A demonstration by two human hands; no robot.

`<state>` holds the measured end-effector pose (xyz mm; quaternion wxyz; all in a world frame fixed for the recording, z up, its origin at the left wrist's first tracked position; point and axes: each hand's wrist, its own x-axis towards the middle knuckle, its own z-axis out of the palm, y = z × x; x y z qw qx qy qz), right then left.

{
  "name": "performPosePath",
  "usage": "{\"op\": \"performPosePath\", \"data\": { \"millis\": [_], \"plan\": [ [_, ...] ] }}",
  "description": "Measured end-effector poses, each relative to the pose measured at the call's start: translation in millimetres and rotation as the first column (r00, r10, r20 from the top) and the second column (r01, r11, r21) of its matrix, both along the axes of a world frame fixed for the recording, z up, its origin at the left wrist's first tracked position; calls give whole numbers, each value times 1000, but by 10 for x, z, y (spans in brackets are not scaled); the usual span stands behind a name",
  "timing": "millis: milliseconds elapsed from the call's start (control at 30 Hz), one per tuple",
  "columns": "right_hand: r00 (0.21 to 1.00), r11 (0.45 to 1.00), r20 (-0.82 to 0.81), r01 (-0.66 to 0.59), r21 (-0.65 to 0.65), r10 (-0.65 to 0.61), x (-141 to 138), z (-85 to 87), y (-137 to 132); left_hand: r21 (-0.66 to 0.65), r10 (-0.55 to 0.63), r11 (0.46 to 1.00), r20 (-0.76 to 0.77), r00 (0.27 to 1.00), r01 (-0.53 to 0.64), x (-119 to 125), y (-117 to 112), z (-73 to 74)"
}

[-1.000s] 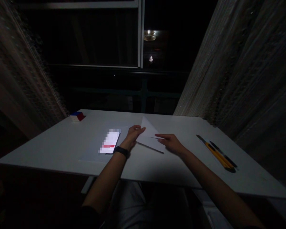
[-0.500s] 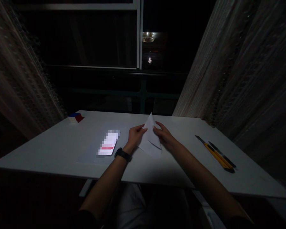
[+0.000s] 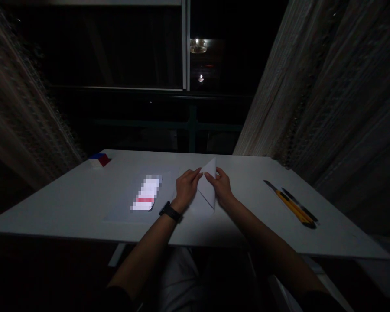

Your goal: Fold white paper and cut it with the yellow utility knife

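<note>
A folded white sheet of paper (image 3: 208, 186) with a pointed top stands tilted between my hands above the table. My left hand (image 3: 186, 185) pinches its left edge, thumb and fingers pressed together; a dark watch (image 3: 170, 211) is on that wrist. My right hand (image 3: 222, 185) grips the paper's right side, with the thumb across its front face and the fingers behind. Both thumbs nearly meet near the upper part of the sheet. The lower part of the paper reaches down toward the tabletop, and its back is hidden.
On the white table (image 3: 68, 199), a lit phone (image 3: 147, 194) lies on a flat paper sheet (image 3: 117, 212) at left. A blue, white and red cube (image 3: 99, 160) sits at the far left. To the right lie a yellow utility knife (image 3: 289, 203) and a dark pen (image 3: 300, 204). Curtains hang both sides.
My hands have come closer together, and the paper looks narrower, its tip shifted slightly right. My right thumb has moved left across its face. The whole view has shifted a little.
</note>
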<state>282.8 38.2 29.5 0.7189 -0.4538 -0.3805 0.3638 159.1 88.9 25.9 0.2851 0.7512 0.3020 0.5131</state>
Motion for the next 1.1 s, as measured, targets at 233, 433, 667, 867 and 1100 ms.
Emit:
{"op": "performPosePath", "data": {
  "millis": [233, 433, 667, 867, 1100],
  "plan": [
    [990, 998, -129, -48, 47, 54, 120, 105, -16, -35, -92, 995, 33, 995, 93, 37, -76, -7],
    [986, 1000, -165, -14, -1, 13, 234, 139, -6, -44, -123, 991, 27, 992, 124, 61, -133, -1],
    [988, 1000, -154, -11, 8, 12, 260, 114, -5, 33, -103, 994, -41, 994, 104, 67, -141, -10],
    [996, 1000, -91, 26, 2, -26, 280, 148, -20, -123, -123, 984, 56, 991, 129, 107, -148, -3],
    [999, 999, -32, 33, 16, -33, 259, 174, -42, -202, -136, 965, 145, 980, 164, 122, -167, 14]
  ]
}}
